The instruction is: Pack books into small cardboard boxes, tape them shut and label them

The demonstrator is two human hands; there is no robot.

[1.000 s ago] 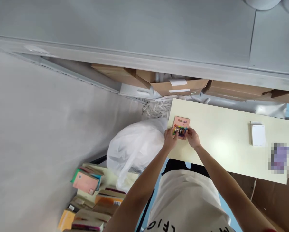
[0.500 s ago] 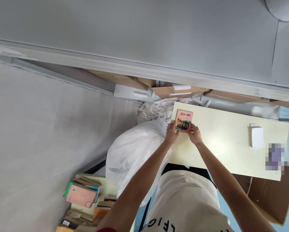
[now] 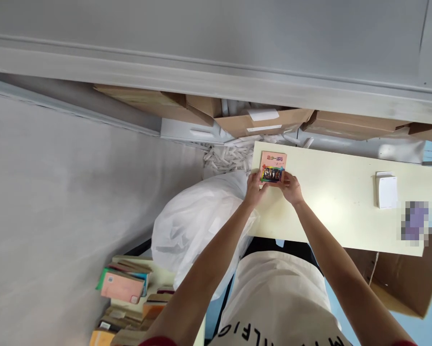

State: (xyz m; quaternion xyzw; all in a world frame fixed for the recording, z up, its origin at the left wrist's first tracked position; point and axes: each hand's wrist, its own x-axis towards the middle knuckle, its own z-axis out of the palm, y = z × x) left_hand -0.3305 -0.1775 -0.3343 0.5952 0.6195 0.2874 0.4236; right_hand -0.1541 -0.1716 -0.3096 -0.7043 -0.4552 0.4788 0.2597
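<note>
A small pink book (image 3: 273,161) with a colourful picture on its cover lies at the left end of the cream table (image 3: 331,192). My left hand (image 3: 254,188) grips its lower left edge, thumb along the near side. On the opposite lower corner, my right hand (image 3: 291,187) has its fingers closed. Both hands keep the book square in front of me, cover up. Whether it rests flat or is slightly raised, I cannot tell.
A stack of white cards (image 3: 386,191) stands on the table's right side, near a blurred purple item (image 3: 415,221). A white plastic bag (image 3: 201,226) bulges at left, above piled books (image 3: 122,288). Cardboard boxes (image 3: 262,122) line the shelf behind; an open carton (image 3: 405,278) is below right.
The view has shifted slightly, bringing more of the shelf boxes into sight. Both hands stay on the pink book, with hardly any change in their hold.
</note>
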